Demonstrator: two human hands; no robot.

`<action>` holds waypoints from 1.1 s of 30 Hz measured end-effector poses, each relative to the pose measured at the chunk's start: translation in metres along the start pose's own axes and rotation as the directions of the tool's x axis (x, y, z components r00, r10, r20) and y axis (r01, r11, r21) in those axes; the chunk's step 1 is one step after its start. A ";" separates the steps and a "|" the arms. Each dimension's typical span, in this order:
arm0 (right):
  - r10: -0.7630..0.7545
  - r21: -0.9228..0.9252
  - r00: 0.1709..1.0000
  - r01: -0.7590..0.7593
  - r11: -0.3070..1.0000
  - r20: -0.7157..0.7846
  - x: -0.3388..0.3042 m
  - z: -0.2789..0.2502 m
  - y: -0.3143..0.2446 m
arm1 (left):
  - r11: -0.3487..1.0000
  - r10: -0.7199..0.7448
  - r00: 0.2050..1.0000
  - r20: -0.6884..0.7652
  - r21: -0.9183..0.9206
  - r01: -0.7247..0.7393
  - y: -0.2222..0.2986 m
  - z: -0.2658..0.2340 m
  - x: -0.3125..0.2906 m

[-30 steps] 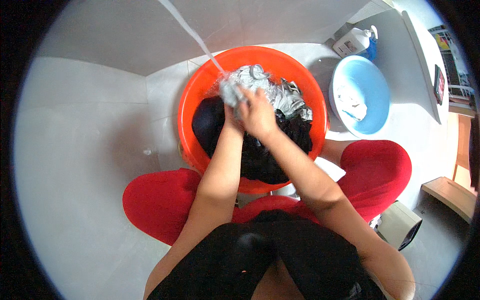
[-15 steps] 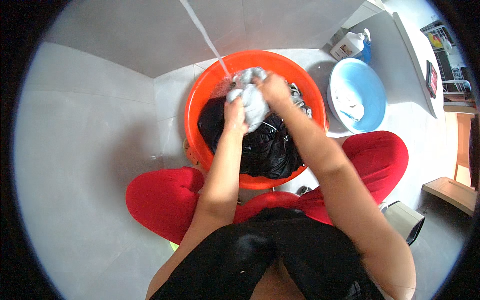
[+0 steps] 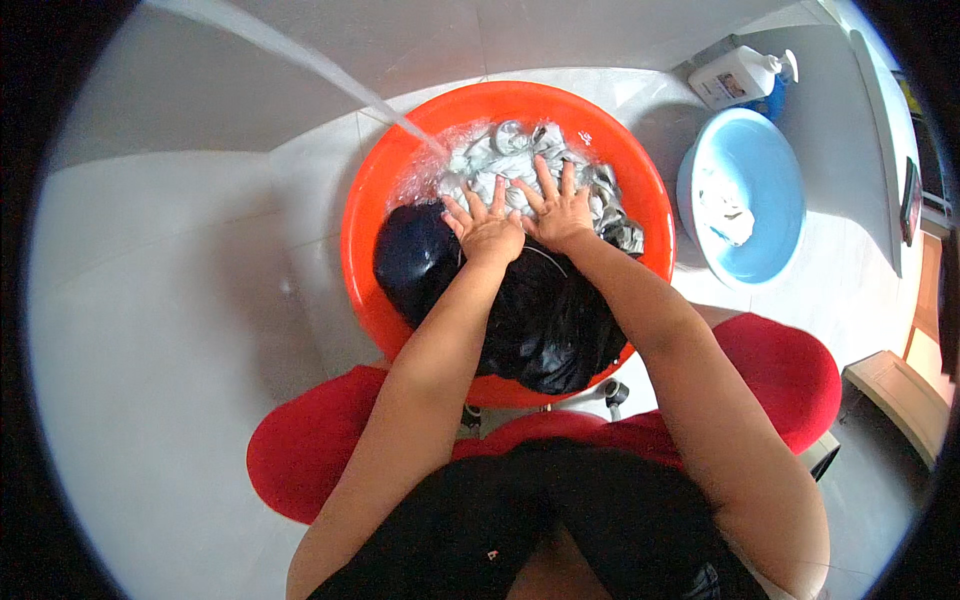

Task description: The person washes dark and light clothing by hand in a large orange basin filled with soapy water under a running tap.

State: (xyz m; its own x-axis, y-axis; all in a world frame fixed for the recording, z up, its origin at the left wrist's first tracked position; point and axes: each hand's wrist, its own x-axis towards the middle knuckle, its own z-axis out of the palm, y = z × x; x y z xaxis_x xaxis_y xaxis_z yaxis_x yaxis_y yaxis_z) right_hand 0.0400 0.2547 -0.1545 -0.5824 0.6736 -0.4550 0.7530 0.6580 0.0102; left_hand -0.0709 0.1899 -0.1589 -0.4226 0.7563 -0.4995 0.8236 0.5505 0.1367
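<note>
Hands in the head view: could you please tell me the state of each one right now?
Left hand: open, spread over the pale wet clothes, gripping nothing.
Right hand: open, spread over the same clothes, gripping nothing.

A smooth grey wall [image 3: 400, 40] stands behind a pale tiled floor [image 3: 840, 270], brightly lit at the right.

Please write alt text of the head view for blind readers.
Left hand and right hand spread open over pale laundry and black laundry in an orange basin; a water stream pours in. A blue basin stands at right.
</note>
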 end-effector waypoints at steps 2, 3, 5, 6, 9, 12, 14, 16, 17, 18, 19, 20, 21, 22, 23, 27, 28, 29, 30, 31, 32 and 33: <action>-0.025 0.095 0.995 0.016 0.995 0.098 0.023 -0.007 0.009 | 0.996 -0.044 0.990 0.133 -0.075 0.054 0.011 -0.013 0.016; -0.058 0.116 0.994 0.047 0.992 0.096 0.034 -0.001 0.015 | 0.997 -0.036 0.991 0.130 -0.066 0.045 0.012 -0.009 0.026; -0.134 0.160 0.988 0.120 0.980 0.080 0.052 0.010 0.021 | 0.997 0.064 0.998 0.026 -0.043 -0.063 0.000 -0.010 0.037; -0.156 0.146 0.987 0.149 0.978 0.039 0.058 0.014 0.026 | 0.993 0.115 0.993 0.024 -0.031 -0.114 -0.007 -0.013 0.043; -0.092 0.182 0.993 0.105 0.978 -0.080 0.056 0.008 0.034 | 0.968 0.249 0.953 -0.174 0.003 -0.253 -0.012 -0.031 0.045; -0.136 0.295 0.991 0.125 0.947 0.018 0.067 -0.025 0.031 | 0.965 0.078 0.977 -0.200 -0.232 -0.125 -0.029 -0.004 0.051; 0.064 0.537 0.997 -0.080 0.840 0.048 0.064 -0.046 0.016 | 0.758 0.005 1.000 -0.031 -0.651 -0.024 -0.022 -0.018 0.053; 0.210 0.764 0.977 -0.164 0.624 0.039 0.067 -0.037 0.008 | -0.316 0.190 0.965 0.181 -0.919 0.235 0.000 -0.035 0.035; 0.215 0.818 0.971 -0.037 0.574 -0.107 0.050 -0.050 -0.012 | -0.477 0.202 0.936 0.289 -0.805 0.352 0.002 -0.053 0.024; 0.219 0.846 0.944 0.098 0.523 -0.245 0.015 -0.065 -0.038 | -0.533 0.255 0.942 0.218 -0.781 0.325 -0.007 -0.060 0.017; 0.181 0.790 0.902 0.231 0.568 -0.393 -0.017 -0.077 -0.056 | -0.592 0.274 0.949 0.157 -0.750 0.295 -0.019 -0.066 0.006; 0.137 0.712 0.835 0.355 0.606 -0.533 -0.048 -0.090 -0.068 | -0.647 0.290 0.952 0.093 -0.714 0.267 -0.032 -0.073 -0.006; 0.077 0.688 0.815 0.430 0.585 -0.574 -0.078 -0.102 -0.078 | -0.702 0.464 0.880 -0.101 -0.647 0.297 -0.044 -0.073 -0.016; 0.027 0.664 0.791 0.494 0.562 -0.611 -0.103 -0.111 -0.085 | -0.728 0.457 0.887 -0.058 -0.597 0.336 -0.028 -0.098 -0.043; 0.010 0.639 0.771 0.520 0.567 -0.636 -0.124 -0.120 -0.097 | -0.742 0.476 0.877 -0.072 -0.567 0.356 -0.022 -0.111 -0.061; 0.046 0.611 0.795 0.426 0.667 -0.605 -0.167 -0.157 -0.118 | -0.754 0.541 0.824 -0.172 -0.534 0.383 -0.030 -0.116 -0.095; 0.044 0.579 0.809 0.379 0.722 -0.586 -0.167 -0.162 -0.116 | -0.755 0.544 0.818 -0.187 -0.535 0.380 -0.032 -0.114 -0.097; 0.077 0.515 0.787 0.322 0.795 -0.612 -0.162 -0.163 -0.116 | -0.755 0.543 0.815 -0.201 -0.541 0.369 -0.034 -0.111 -0.094; 0.120 0.561 0.822 0.266 0.784 -0.556 -0.159 -0.170 -0.116 | -0.760 0.537 0.814 -0.220 -0.545 0.354 -0.036 -0.108 -0.090; 0.153 0.577 0.819 0.245 0.779 -0.553 -0.153 -0.172 -0.115 | -0.761 0.537 0.808 -0.244 -0.554 0.338 -0.036 -0.106 -0.084; 0.174 0.594 0.822 0.229 0.771 -0.543 -0.148 -0.173 -0.117 | -0.763 0.520 0.813 -0.261 -0.570 0.305 -0.041 -0.102 -0.082; 0.201 0.626 0.838 0.198 0.754 -0.507 -0.143 -0.178 -0.118 | -0.763 0.502 0.818 -0.281 -0.590 0.265 -0.045 -0.100 -0.076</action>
State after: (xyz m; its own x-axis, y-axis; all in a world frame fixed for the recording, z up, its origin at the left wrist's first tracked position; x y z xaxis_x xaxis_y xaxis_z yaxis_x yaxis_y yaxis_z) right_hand -0.0199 0.1413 0.0681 -0.4924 0.8674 0.0718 0.6440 0.4186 -0.6403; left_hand -0.1137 0.1430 -0.0417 -0.0386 0.9943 -0.0992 -0.9634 -0.0107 0.2677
